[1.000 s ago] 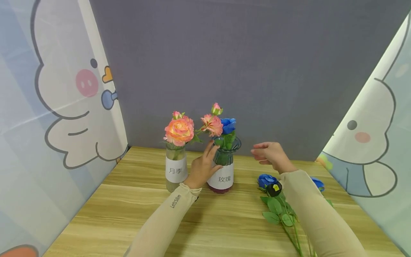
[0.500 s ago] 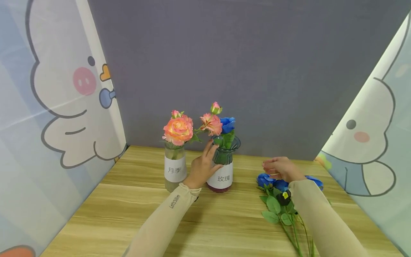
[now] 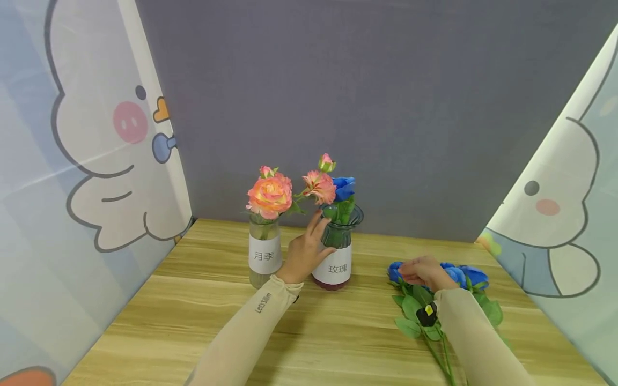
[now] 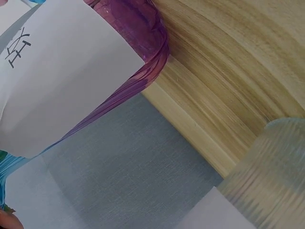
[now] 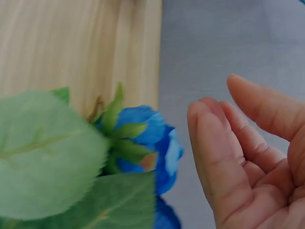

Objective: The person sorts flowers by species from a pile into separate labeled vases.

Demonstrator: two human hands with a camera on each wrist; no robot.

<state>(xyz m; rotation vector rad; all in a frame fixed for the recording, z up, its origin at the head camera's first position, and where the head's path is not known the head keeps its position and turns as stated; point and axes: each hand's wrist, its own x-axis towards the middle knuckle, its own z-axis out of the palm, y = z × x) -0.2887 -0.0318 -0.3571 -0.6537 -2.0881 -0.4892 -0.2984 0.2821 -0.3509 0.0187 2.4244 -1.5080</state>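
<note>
My left hand (image 3: pixel 305 252) touches the left side of a ruffled glass vase (image 3: pixel 336 238), its fingers near the rim and its thumb across the white label. A blue rose (image 3: pixel 344 188) stands in this vase; the vase's purple base (image 4: pixel 138 33) shows in the left wrist view. Over several blue roses lying on the table at right, my right hand (image 3: pixel 425 271) hovers, holding nothing. One rose head (image 5: pixel 147 138) is close to its fingertips in the right wrist view, with a gap between. Thumb and fingers there are apart and lightly bent.
A ribbed clear vase (image 3: pixel 264 257) with peach-pink flowers (image 3: pixel 270 195) stands left of the ruffled vase. One pink bloom (image 3: pixel 319 186) leans over toward the blue rose. A grey panel (image 3: pixel 386 107) closes the back of the wooden table (image 3: pixel 203 321); printed cloths (image 3: pixel 96 134) flank it.
My right hand has lowered and moved right, from above the table to over the blue rose heads. My left hand stays at the ruffled vase.
</note>
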